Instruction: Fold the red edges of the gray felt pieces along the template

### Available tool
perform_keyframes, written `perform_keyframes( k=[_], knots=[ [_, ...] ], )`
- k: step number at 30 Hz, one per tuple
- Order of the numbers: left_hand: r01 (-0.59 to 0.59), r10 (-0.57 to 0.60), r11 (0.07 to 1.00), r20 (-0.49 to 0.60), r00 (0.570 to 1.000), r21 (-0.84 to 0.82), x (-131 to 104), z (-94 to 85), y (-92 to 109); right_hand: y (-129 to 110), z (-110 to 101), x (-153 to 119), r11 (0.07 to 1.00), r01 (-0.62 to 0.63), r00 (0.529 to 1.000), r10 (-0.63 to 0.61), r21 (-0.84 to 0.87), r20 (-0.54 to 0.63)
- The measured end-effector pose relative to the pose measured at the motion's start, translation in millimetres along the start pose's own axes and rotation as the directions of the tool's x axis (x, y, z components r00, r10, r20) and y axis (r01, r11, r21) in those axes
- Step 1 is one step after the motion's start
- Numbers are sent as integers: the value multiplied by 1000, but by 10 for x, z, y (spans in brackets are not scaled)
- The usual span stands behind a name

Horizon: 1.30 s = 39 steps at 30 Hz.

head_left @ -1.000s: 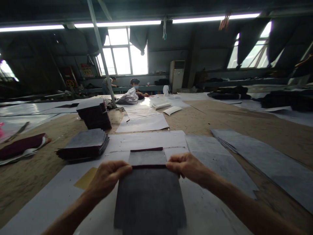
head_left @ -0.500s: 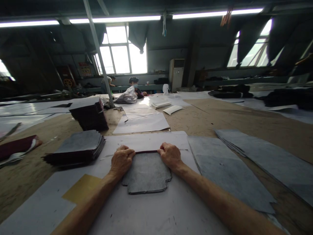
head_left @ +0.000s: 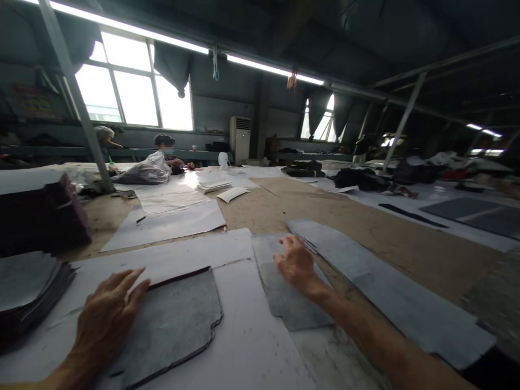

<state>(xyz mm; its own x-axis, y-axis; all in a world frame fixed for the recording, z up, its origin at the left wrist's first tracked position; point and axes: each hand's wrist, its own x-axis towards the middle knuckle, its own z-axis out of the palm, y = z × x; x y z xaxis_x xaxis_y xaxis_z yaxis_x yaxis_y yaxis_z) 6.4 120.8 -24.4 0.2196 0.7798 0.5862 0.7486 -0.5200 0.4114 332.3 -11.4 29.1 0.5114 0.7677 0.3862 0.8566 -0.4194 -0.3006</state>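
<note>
Two hands are spread over grey cut pieces on the tabletop [head_left: 252, 346], which is covered here with white paper. At far left a stack of grey pieces [head_left: 28, 287] runs off the frame edge, with a dark maroon pile [head_left: 40, 216] behind it. The left hand [head_left: 105, 319] lies flat, fingers open and holding nothing, pressing the near-left side of a grey notched piece [head_left: 174, 325] whose far edge shows a thin maroon line — it lies flat on the paper. To the right, the right hand [head_left: 294, 262] rests with fingers spread and loose on a grey sheet [head_left: 284, 292], beside a long grey strip stack [head_left: 382, 287]; it grips nothing that I can see. By my reading the notched piece is set down and the right hand is at the next sheet; lifting it would call for pinching one edge so that a single layer comes away. Whether the sheet is one layer or several is hard to tell, and two people at the far window are too small to make out.
</note>
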Motion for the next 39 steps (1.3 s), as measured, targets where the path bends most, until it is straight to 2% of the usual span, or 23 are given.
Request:
perform_keyframes(
  k=[1, 3, 4, 6, 7, 8, 9, 12, 14, 18, 21, 24, 29, 33, 34, 36, 38, 39],
  knots=[
    [13, -13, 1000, -29, 1000, -13, -5, -14, 56, 168, -69, 19, 997, -73, 997, 73, -28, 0],
    [49, -50, 993, -8, 999, -106, -9, -39, 256, 436, -159, 55, 979, -194, 979, 197, -64, 44],
    [79, -71, 981, 52, 996, -176, -7, -42, 402, 530, -180, 71, 969, -237, 967, 242, -70, 84],
    [187, -110, 932, 251, 962, -310, -4, -15, 767, 649, -187, 104, 954, -294, 938, 301, -63, 172],
    [311, -144, 872, 408, 901, -379, -4, 20, 972, 685, -179, 125, 948, -313, 925, 317, -51, 210],
    [462, -154, 772, 578, 802, -437, -4, 69, 1179, 714, -166, 151, 944, -327, 914, 326, -34, 243],
    [506, -132, 731, 633, 763, -457, -6, 133, 1378, 740, -151, 182, 940, -340, 903, 331, -14, 273],
    [595, -166, 676, 697, 697, -434, -4, 377, 1851, 818, -94, 296, 920, -389, 869, 344, 60, 356],
    [648, -216, 658, 729, 650, -384, 6, 542, 2038, 856, -53, 359, 901, -417, 852, 343, 116, 395],
    [697, -252, 665, 798, 548, -269, 32, 777, 2201, 853, -14, 372, 874, -427, 853, 306, 230, 423],
    [700, -280, 677, 801, 529, -226, 29, 850, 2264, 828, -69, 310, 858, -424, 852, 270, 291, 448],
    [720, -297, 659, 804, 516, -218, -43, 823, 2355, 857, -206, 251, 848, -424, 849, 250, 319, 465],
    [765, -283, 558, 793, 539, -321, -396, 619, 2575, 991, -458, 128, 869, -390, 854, 217, 306, 473],
    [819, -221, 432, 837, 501, -377, -696, 477, 2632, 1029, -554, -124, 920, -299, 898, 181, 254, 401],
    [827, -204, 408, 844, 496, -387, -742, 450, 2611, 1020, -575, -218, 936, -259, 921, 165, 238, 352],
    [827, -192, 377, 838, 511, -418, -798, 396, 2535, 987, -632, -438, 963, -166, 966, 115, 213, 232],
    [815, -215, 364, 810, 545, -451, -826, 334, 2433, 951, -708, -688, 976, -22, 988, -12, 218, 155],
    [804, -226, 366, 793, 566, -469, -838, 300, 2381, 939, -745, -814, 970, 71, 980, -111, 232, 165]
  ],
)
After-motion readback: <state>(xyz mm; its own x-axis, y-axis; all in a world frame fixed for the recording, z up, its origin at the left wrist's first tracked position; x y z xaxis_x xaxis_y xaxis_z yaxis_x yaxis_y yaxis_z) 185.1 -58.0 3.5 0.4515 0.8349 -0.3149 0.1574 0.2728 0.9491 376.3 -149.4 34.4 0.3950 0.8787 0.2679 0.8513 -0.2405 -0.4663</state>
